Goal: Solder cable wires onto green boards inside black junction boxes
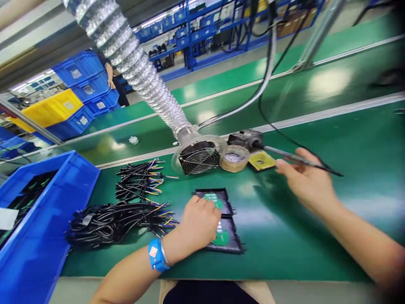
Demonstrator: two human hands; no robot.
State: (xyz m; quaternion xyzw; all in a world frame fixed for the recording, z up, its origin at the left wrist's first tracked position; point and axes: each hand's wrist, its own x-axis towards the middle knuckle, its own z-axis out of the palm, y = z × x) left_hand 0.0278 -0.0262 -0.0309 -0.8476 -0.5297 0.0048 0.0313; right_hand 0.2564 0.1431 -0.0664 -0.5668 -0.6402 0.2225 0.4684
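My right hand (308, 181) grips a soldering iron (281, 153) between thumb and fingers. The iron's front end meets the dark holder (245, 138) at the back of the bench, so its tip is hidden. Curled over two black plastic trays (232, 230) is my left hand (199, 221), a blue band (157, 254) on its wrist. Round green circuit boards (221, 238) lie inside the trays, partly covered by that hand. Whatever its fingers may pinch is out of sight.
A fume fan (200, 159) on a silver duct (145, 76) hangs above the bench. Solder wire roll (234, 158) and yellow sponge (262, 160) sit beside it. Bundles of black cables (104, 223) lie left, near a blue bin (41, 249). A person's hand (110, 82) shows behind.
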